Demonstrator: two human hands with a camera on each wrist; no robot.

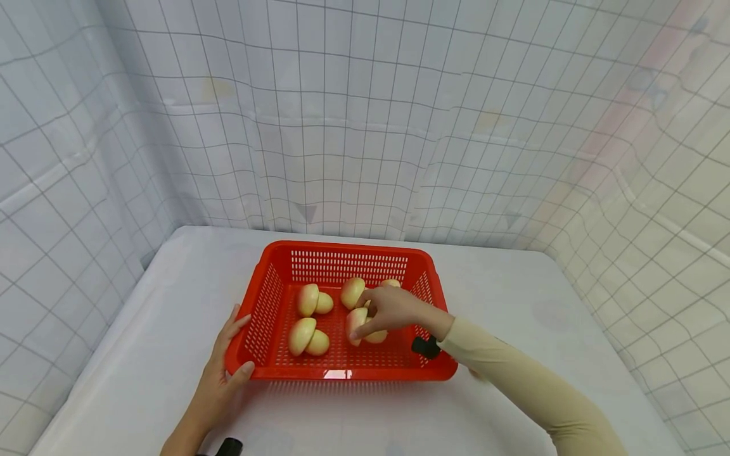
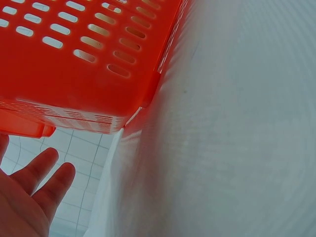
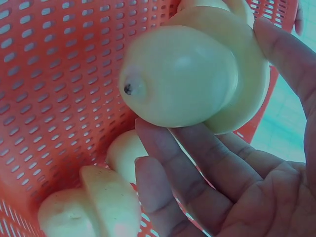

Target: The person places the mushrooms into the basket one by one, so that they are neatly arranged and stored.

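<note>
My right hand [image 1: 389,311] reaches into a red plastic basket [image 1: 353,373] and grips a pale yellow mushroom [image 3: 180,76] with a pink-tinged cap. In the right wrist view, thumb and fingers lie on opposite sides of its cap, with the stem end facing the camera. Several similar mushrooms lie in the basket, among them one at back left [image 1: 308,299], one at front left [image 1: 302,335] and one behind the held one [image 1: 352,292]. The left hand [image 1: 219,361] rests at the basket's left side, thumb on the front corner, fingers fairly straight along the rim.
The basket stands on a white-covered table [image 1: 502,291]. White sheets with a dark grid [image 1: 353,114] hang behind and at both sides. A small, blurred, pinkish-yellow thing [image 1: 476,375] peeks out below the right forearm, outside the basket's front right corner.
</note>
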